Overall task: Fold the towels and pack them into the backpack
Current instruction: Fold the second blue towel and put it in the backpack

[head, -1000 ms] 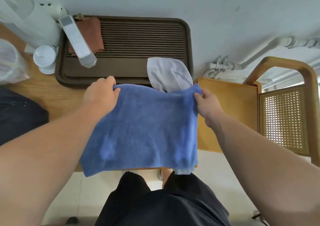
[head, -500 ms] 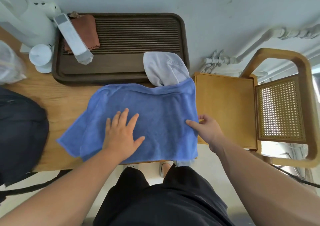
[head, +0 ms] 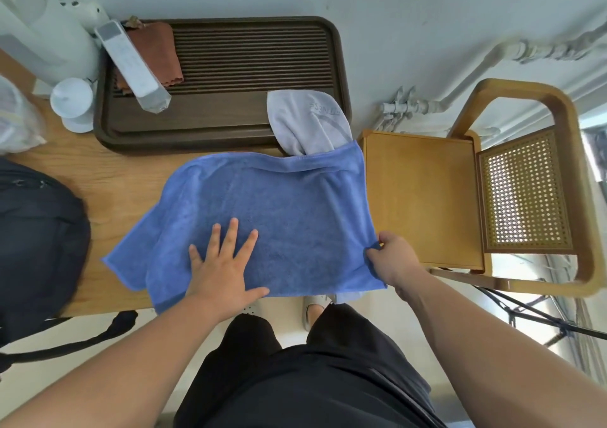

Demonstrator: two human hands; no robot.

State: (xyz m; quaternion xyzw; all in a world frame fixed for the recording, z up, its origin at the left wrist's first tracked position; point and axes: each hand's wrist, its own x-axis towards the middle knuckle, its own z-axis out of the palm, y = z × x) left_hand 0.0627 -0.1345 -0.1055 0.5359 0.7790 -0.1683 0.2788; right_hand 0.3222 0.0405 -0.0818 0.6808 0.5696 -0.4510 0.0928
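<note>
Blue towel (head: 262,211) spread on the wooden table (head: 108,178), beside the black backpack (head: 36,247).
It is pressed flat by the left hand (head: 223,263), fingers splayed; its right edge is pinched by the right hand (head: 394,260).

The blue towel (head: 262,204) is a plain mid blue with no print. The grey towel (head: 308,122) is pale grey-white, with faint embossed lettering in its own colour. The tray (head: 213,112) along the worktop's far edge is dark brown, its far part ribbed in fine parallel slats. The cloth (head: 157,50) on it is rust brown. The worktop (head: 131,178) is light wood with a soft grain. The backpack (head: 36,247) at the left edge is black. The chair (head: 420,197) is honey-yellow wood, its back a cane mesh of small holes. The kettle (head: 49,43) is white.
</note>
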